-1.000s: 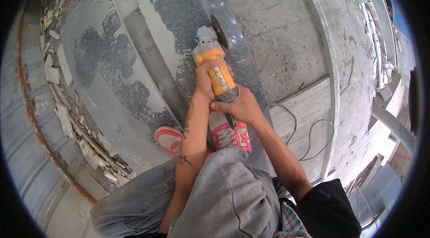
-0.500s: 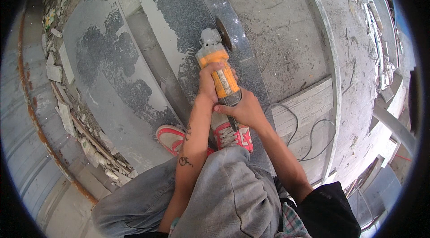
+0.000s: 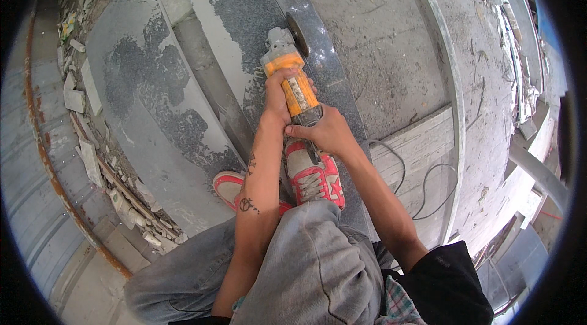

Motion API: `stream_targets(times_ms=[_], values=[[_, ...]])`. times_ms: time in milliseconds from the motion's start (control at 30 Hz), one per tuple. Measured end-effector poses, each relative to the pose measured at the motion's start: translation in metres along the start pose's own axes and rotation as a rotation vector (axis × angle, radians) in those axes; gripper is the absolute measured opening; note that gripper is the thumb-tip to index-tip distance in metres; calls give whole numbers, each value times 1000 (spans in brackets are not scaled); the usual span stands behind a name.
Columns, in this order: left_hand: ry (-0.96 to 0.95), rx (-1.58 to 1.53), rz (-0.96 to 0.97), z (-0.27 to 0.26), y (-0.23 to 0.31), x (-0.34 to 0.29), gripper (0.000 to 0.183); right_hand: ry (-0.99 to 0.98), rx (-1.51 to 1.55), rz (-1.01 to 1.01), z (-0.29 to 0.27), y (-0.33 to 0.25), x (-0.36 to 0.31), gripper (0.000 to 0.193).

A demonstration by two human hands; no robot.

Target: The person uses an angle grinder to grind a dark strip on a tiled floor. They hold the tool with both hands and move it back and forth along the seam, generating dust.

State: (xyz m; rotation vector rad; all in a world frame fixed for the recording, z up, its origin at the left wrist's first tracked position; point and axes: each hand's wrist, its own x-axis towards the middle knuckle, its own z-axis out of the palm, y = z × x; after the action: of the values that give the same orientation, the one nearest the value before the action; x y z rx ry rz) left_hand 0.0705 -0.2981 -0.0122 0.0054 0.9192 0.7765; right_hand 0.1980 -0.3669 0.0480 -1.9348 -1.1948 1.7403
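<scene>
My left hand [image 3: 278,94] is wrapped round the yellow body of an angle grinder [image 3: 298,89], just behind its grey metal head. Farther back, my right hand [image 3: 330,130] grips the dark rear end of the tool, its thumb pointing toward my left wrist. The grinder's round disc [image 3: 298,34] stands on edge on the right of the head, over a dark speckled stone slab [image 3: 318,59] with a thin straight line along it. Whether the disc touches the stone I cannot tell. My red and white shoes [image 3: 315,175] are on the slab close behind the tool.
Another dusty slab [image 3: 140,111] lies to the left, beyond a gap. Broken stone pieces [image 3: 74,100] line the left side beside a rusty pipe [image 3: 46,141]. A long pale bar [image 3: 449,62] crosses the dusty ground at right, and a black cable [image 3: 403,169] loops near my right forearm.
Both hands have carried the grinder a little forward and to the left, so its disc is farther up the slab. The grip is the same, and more of my right-hand shoe shows.
</scene>
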Motion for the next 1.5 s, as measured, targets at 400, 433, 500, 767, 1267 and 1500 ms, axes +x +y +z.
stream_targets(times_ms=[400,433,500,767,1267,1500], values=[[-18,-42,-17,2,-36,-35,35,19,-7,15,0,10,-41,63],[-20,-36,-7,1,-35,-33,35,27,-14,14,0,10,-41,63],[-29,-24,12,0,-29,-26,35,23,-34,-20,1,10,-31,65],[7,-2,-5,-1,-6,-5,40,16,-16,3,2,5,-4,68],[-11,-21,-2,2,-23,-23,38,29,-49,-25,2,13,-24,58],[-2,-31,-1,-2,-8,-4,39,-25,3,69,-2,-2,-8,58]])
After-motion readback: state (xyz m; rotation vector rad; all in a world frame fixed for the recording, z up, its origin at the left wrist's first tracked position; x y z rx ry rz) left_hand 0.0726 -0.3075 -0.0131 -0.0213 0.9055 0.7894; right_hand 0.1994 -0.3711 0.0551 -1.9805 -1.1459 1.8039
